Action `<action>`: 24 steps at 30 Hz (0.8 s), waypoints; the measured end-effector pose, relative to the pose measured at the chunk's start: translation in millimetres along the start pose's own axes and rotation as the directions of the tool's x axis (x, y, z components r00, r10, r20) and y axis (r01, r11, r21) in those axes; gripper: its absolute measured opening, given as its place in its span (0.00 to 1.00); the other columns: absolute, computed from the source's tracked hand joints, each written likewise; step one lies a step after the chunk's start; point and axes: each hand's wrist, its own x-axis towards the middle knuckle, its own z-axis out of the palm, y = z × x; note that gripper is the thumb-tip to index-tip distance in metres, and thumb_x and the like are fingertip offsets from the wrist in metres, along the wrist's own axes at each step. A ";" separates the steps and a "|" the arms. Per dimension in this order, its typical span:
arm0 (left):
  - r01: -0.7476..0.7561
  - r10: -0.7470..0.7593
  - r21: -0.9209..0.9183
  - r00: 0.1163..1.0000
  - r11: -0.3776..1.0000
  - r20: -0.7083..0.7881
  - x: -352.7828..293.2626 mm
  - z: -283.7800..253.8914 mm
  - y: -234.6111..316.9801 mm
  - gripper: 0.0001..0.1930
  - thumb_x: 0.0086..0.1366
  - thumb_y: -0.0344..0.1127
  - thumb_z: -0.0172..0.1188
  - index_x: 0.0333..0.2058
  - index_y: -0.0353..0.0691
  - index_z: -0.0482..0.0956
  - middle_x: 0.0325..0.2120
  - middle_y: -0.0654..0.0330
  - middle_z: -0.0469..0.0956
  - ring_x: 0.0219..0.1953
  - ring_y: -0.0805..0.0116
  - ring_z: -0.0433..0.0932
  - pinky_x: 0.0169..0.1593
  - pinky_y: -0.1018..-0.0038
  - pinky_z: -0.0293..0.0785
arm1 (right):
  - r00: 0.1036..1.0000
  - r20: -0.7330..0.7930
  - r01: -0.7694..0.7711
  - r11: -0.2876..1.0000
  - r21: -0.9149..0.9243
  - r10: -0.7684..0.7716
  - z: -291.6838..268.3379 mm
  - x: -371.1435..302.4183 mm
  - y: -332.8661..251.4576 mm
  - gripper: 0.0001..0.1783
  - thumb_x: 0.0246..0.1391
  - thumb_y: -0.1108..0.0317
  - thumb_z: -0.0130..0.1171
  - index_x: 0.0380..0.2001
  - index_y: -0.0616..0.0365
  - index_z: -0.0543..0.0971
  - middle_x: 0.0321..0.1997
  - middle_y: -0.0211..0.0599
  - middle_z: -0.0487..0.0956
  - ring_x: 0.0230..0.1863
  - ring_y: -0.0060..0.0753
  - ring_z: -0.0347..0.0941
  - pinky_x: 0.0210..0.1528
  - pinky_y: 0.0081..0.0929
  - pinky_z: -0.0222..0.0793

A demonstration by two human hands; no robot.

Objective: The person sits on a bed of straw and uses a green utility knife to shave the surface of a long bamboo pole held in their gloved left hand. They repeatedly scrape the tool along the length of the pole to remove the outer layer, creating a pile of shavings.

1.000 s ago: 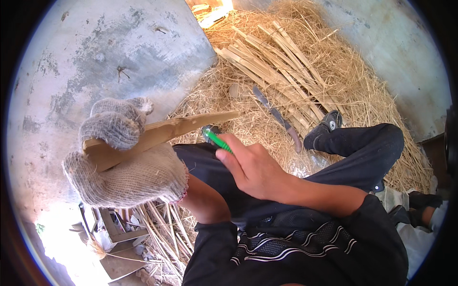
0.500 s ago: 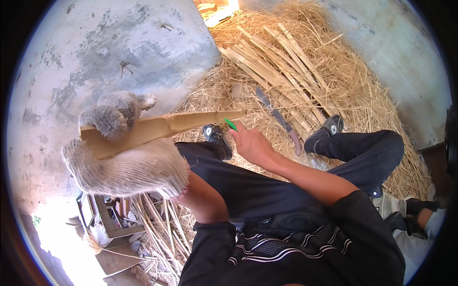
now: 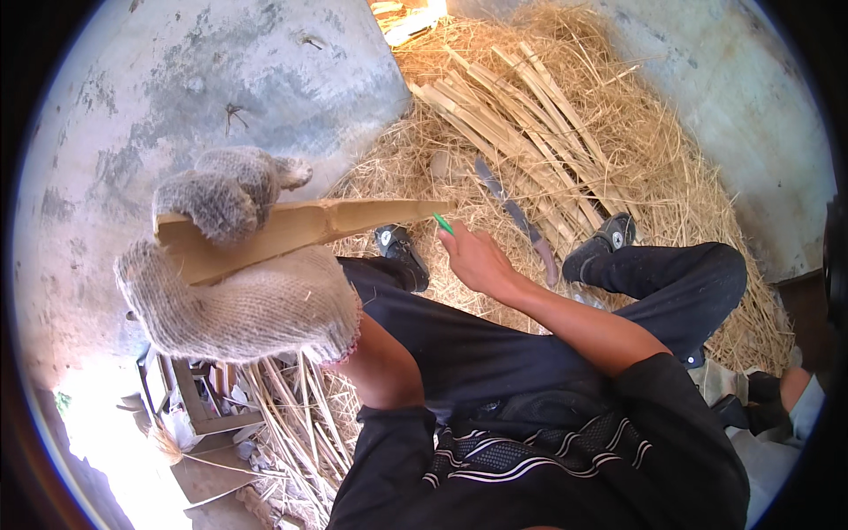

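Left hand (image 3: 231,199) gripping bamboo slat (image 3: 305,228), right hand (image 3: 475,259) holding green tool (image 3: 442,223) at its tip

Bamboo strips (image 3: 521,115) on straw (image 3: 671,168)

Take the bamboo slat (image 3: 300,228) as the marker: above and left of it lies bare concrete floor (image 3: 177,79), room for a hand to pass. Beyond its tip, straw (image 3: 654,168), a bundle of split strips (image 3: 521,106) and a long knife (image 3: 517,219) crowd the ground. Below the slat, the person's thighs and shoes block; lower left, a wooden frame (image 3: 199,402) and loose stalks clutter.
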 end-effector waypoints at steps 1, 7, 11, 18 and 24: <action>0.006 -0.007 -0.013 0.999 1.000 -0.043 -3.8 5.7 2.0 0.31 0.66 0.58 0.33 0.38 0.33 0.73 0.29 0.51 0.75 0.29 0.59 0.78 0.39 0.61 0.82 | 0.999 -0.019 0.043 0.998 0.053 -0.042 -7.4 -7.6 -19.5 0.21 0.68 0.55 0.38 0.49 0.63 0.68 0.17 0.55 0.73 0.21 0.60 0.73 0.26 0.51 0.64; -0.065 0.063 0.053 0.997 0.996 0.038 4.1 -78.3 -31.7 0.29 0.70 0.54 0.39 0.57 0.35 0.55 0.52 0.48 0.63 0.54 0.60 0.65 0.61 0.66 0.60 | 0.912 -0.215 0.383 0.914 0.134 -0.350 -24.2 -30.6 -62.9 0.17 0.67 0.57 0.42 0.43 0.62 0.68 0.14 0.58 0.72 0.20 0.65 0.71 0.23 0.53 0.65; -0.186 0.188 -0.037 0.938 0.982 0.292 28.2 -77.5 -36.0 0.27 0.68 0.55 0.37 0.46 0.33 0.64 0.39 0.50 0.68 0.42 0.60 0.72 0.47 0.63 0.71 | 0.967 -0.117 0.235 0.969 0.069 -0.227 -21.9 -21.6 -56.9 0.17 0.66 0.57 0.43 0.42 0.62 0.68 0.15 0.60 0.72 0.21 0.66 0.73 0.24 0.56 0.66; -0.183 0.196 0.151 0.977 0.971 -0.080 13.7 -22.7 -21.6 0.28 0.65 0.54 0.35 0.30 0.31 0.73 0.24 0.51 0.74 0.26 0.58 0.76 0.30 0.64 0.80 | 0.962 -0.171 0.215 0.977 -0.014 -0.214 -17.7 -30.6 -61.0 0.16 0.66 0.59 0.44 0.39 0.65 0.69 0.16 0.60 0.73 0.22 0.67 0.73 0.25 0.56 0.68; -0.280 0.349 0.671 0.937 0.687 0.034 13.2 -60.5 -28.8 0.27 0.68 0.52 0.39 0.44 0.28 0.67 0.35 0.48 0.74 0.33 0.60 0.78 0.40 0.66 0.80 | 0.967 -0.109 0.234 0.971 0.043 -0.229 -26.7 -34.4 -73.5 0.16 0.66 0.59 0.44 0.39 0.65 0.69 0.16 0.61 0.73 0.22 0.67 0.73 0.24 0.56 0.70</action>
